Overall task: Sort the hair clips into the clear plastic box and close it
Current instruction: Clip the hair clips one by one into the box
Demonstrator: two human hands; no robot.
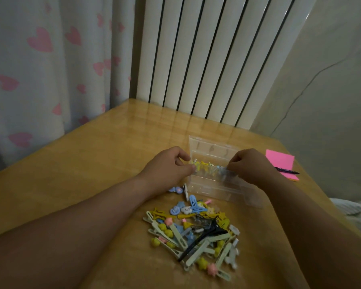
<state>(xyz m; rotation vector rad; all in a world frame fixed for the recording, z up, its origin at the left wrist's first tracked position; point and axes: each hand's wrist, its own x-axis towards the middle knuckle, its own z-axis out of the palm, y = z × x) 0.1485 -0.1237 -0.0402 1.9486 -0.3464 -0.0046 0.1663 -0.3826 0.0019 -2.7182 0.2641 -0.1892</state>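
Reaching forward past the loose hair clips, pinching the open clear plastic box at its ends with curled left hand and curled right hand.

Wooden table: box, clips, notepad, pen.

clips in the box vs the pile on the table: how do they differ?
The row of clips stands lined up side by side in the clear plastic box; the pile of clips lies jumbled on the table, nearer the person. The row is few, in yellow, pale green and blue; the pile is many and adds pink pieces and a long black clip. Both are small hair clips, mostly pastel.
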